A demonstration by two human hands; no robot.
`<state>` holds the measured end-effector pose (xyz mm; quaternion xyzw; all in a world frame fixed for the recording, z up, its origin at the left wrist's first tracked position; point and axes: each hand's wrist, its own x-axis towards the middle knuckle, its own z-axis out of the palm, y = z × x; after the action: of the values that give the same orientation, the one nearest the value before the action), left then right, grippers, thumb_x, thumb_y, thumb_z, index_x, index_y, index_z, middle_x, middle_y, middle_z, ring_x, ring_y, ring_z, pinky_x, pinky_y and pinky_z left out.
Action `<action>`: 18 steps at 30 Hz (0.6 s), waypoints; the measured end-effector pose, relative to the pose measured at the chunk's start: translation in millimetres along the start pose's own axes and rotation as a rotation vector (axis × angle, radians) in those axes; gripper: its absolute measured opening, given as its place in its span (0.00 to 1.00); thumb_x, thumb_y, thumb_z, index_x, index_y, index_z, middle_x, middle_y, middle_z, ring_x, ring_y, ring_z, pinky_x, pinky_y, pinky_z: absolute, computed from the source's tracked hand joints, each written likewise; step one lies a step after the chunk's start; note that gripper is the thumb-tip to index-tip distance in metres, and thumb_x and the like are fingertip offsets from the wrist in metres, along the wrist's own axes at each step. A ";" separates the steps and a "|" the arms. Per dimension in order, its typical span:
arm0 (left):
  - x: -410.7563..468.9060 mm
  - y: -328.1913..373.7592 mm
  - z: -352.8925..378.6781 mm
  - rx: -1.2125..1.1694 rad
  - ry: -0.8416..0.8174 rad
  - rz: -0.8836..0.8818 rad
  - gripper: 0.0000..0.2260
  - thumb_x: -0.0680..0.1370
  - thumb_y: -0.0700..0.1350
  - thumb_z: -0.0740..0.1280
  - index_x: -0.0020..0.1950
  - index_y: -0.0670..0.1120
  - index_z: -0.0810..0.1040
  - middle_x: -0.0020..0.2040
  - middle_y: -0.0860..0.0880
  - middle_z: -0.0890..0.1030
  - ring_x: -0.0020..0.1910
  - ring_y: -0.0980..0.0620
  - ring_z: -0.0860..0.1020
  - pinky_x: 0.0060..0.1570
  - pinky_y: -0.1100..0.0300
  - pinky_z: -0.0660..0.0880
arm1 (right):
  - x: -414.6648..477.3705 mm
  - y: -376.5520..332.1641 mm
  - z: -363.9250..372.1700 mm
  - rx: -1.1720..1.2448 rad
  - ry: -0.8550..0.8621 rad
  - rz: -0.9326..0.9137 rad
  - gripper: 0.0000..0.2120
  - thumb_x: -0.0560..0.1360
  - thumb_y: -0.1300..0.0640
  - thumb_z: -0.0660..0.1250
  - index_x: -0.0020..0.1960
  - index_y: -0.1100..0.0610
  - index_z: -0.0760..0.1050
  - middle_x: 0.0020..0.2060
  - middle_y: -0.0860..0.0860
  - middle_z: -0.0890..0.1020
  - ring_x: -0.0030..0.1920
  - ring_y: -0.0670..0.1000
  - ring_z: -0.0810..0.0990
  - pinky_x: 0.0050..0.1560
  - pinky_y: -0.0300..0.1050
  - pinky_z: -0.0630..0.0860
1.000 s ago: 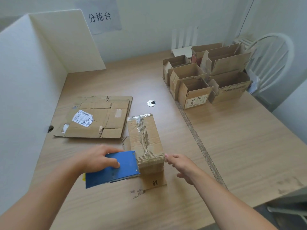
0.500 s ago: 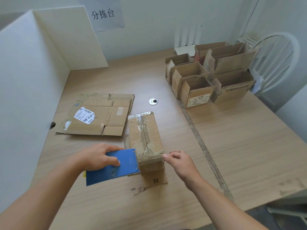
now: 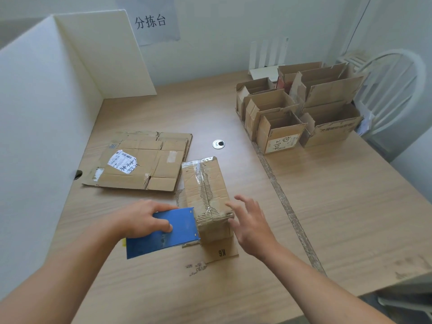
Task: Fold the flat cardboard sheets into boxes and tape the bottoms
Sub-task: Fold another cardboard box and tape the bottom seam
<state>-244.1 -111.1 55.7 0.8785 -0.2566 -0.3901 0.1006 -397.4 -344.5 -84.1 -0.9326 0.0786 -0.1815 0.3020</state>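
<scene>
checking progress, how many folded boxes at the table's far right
6, in two rows: left front box, left middle box, left back box; right front box, right middle box, right back box. More may hide behind.

Two slim bare forearms, uncovered as far as visible, ending in a bare left hand (image 3: 142, 218) and right hand (image 3: 252, 228)

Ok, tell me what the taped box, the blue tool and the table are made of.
The taped box: matte brown corrugated cardboard, fluting exposed where torn. The blue tool: smooth panel with rivets, painted metal or plastic, unclear. The table: pale wood grain, probably laminate.
</scene>
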 end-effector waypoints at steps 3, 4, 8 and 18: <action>0.4 -3.0 1.7 -0.016 0.017 0.011 0.24 0.64 0.61 0.66 0.61 0.72 0.75 0.51 0.61 0.83 0.51 0.58 0.80 0.56 0.51 0.77 | 14.2 -2.6 -0.2 -0.110 -0.119 -0.213 0.29 0.72 0.57 0.57 0.74 0.47 0.64 0.73 0.52 0.65 0.73 0.56 0.63 0.62 0.52 0.69; 0.1 -3.6 2.3 -0.027 0.020 0.017 0.24 0.64 0.61 0.66 0.61 0.72 0.75 0.51 0.61 0.83 0.50 0.58 0.80 0.56 0.51 0.77 | 19.0 -0.4 0.7 -0.131 -0.187 -0.249 0.29 0.73 0.55 0.56 0.74 0.47 0.63 0.75 0.50 0.64 0.75 0.55 0.59 0.62 0.53 0.69; -0.3 -7.7 8.4 -0.060 0.051 0.047 0.23 0.65 0.59 0.66 0.61 0.72 0.75 0.52 0.62 0.82 0.50 0.60 0.79 0.56 0.54 0.76 | 33.9 9.7 -0.9 -0.151 -0.280 -0.292 0.26 0.76 0.40 0.57 0.73 0.43 0.64 0.73 0.43 0.67 0.75 0.50 0.59 0.57 0.56 0.75; -4.1 -26.2 11.3 -0.150 0.053 0.103 0.23 0.66 0.59 0.67 0.60 0.77 0.72 0.54 0.66 0.81 0.53 0.64 0.78 0.57 0.58 0.75 | 35.6 6.4 6.2 -0.273 -0.209 -0.289 0.25 0.78 0.32 0.51 0.74 0.35 0.61 0.70 0.44 0.66 0.71 0.53 0.61 0.54 0.56 0.78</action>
<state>-245.0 -86.4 40.8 0.8642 -0.2690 -0.3791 0.1928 -362.4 -355.4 -82.2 -0.9801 -0.0635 -0.1127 0.1503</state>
